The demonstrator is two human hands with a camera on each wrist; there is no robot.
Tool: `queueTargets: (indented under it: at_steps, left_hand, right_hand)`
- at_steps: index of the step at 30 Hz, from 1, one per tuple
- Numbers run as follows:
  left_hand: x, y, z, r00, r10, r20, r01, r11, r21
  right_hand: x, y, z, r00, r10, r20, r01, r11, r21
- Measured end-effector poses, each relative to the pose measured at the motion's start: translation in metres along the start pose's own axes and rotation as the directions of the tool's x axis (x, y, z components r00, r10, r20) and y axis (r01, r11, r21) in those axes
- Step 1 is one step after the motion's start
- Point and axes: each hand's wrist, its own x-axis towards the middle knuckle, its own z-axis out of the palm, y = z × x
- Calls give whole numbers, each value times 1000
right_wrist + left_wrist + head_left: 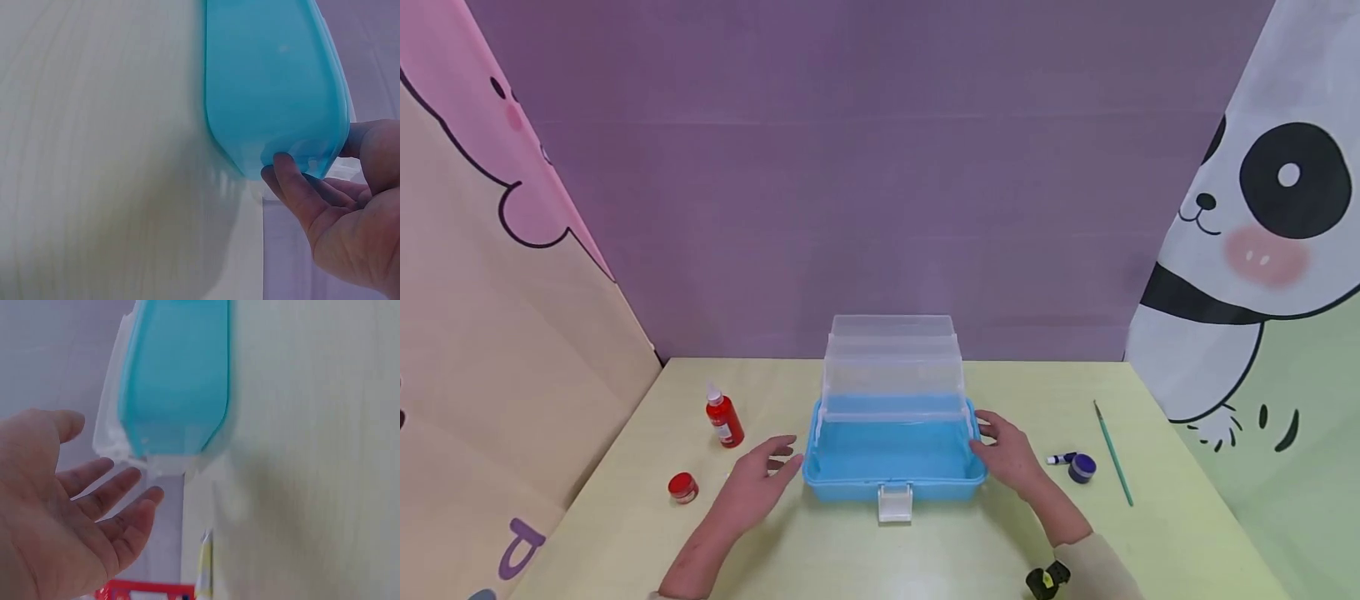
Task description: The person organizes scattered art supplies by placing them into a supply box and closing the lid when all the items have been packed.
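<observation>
A blue plastic storage box (880, 458) stands on the table, its see-through lid (891, 367) raised at the back and a white latch (895, 505) hanging at the front. My right hand (1009, 452) grips the box's right end, thumb over the rim. In the right wrist view, fingertips (284, 164) of that hand press against the outer wall. Just off the box's left end is my left hand (758, 483), its fingers loosely spread and holding nothing. The left wrist view shows a gap between that hand and the box (178, 375).
On the left are a red bottle (725, 422) with a white cap and a small red-lidded jar (682, 487). To the right lie a dark blue jar (1082, 468), a small blue-and-white tube (1062, 458) and a green paintbrush (1114, 454). A purple backdrop (887, 183) rises behind the table.
</observation>
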Motion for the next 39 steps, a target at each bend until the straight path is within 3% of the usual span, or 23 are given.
queueTargets:
  at_steps: [7,14,21,26,33,39]
  left_hand:
    - [2,-11,-36,997,33,-63,-32,999,9]
    - [12,-34,-63,991,71,-116,-63,996,67]
    - [20,-49,-80,978,79,-194,-63,994,89]
    - [29,-56,-86,966,34,-258,-6,994,110]
    - [51,-89,-92,982,1,-189,13,997,72]
    - [67,-110,-99,995,37,-90,-35,999,27]
  right_hand:
    - [2,0,0,1000,-10,-18,11,1000,8]
    - [2,0,1,1000,10,-20,-10,1000,1]
    - [-5,2,1,1000,17,-18,-17,1000,22]
    - [-5,6,1,1000,17,-19,-17,1000,22]
    - [-2,8,2,1000,9,-15,-9,1000,17]
    - [0,7,4,1000,-4,-15,5,999,36]
